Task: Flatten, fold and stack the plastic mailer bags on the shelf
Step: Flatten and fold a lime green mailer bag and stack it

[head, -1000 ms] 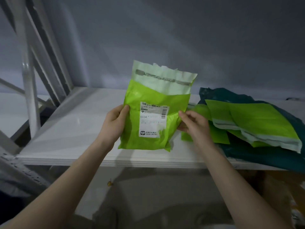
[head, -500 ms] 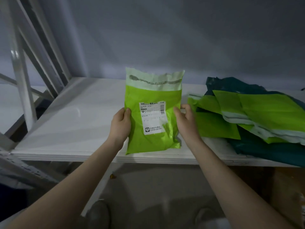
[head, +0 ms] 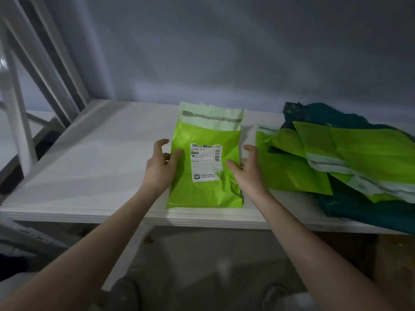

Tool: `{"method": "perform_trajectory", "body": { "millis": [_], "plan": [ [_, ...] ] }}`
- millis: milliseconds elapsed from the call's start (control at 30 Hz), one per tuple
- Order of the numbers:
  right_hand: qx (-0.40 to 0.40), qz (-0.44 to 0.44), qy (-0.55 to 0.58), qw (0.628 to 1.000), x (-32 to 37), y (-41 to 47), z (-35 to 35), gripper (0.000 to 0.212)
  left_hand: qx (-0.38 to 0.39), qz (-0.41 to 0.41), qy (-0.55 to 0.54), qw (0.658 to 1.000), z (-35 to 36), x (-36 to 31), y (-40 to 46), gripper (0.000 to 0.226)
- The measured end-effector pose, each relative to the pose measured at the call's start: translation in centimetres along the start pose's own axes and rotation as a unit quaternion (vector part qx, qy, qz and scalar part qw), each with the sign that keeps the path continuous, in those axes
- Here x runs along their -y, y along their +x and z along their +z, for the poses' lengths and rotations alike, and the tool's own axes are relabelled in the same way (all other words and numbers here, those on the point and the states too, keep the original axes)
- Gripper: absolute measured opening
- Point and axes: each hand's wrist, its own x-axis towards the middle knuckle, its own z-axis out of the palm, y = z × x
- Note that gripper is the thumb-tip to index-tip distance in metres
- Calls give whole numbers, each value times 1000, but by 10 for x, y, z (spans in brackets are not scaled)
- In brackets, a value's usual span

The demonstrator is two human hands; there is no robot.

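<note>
White shelf (head: 94, 176) is carrying a green mailer (head: 205, 162), lying flat near its front edge. Left hand (head: 160, 167) and right hand (head: 247, 169) are flanking the mailer, fingers spread, thumbs touching it, gripping nothing. Right of the mailer, a loose pile (head: 350, 162) is sprawling; slick plastic may be springing back or sliding off. No containers showing.

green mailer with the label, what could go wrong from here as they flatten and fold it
The green mailer lies close to the shelf's front edge, so pressing or folding may slide it off. The left hand and right hand touch only its sides with fingers lifted, so it could shift. The loose pile of mailers beside it overhangs the edge and may slip when stacked on.
</note>
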Motion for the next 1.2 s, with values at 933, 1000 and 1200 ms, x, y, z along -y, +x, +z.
{"method": "perform_trajectory", "body": {
  "millis": [933,1000,1200],
  "plan": [
    [181,-199,-380,885,-15,-28,4,50,117,246,377,885,4,23,-34,60],
    [162,-200,-364,895,-11,-27,2,43,107,240,373,890,3,19,-31,60],
    [132,-232,-327,906,4,-5,-4,41,116,227,233,938,12,6,8,56]
  ]
}}
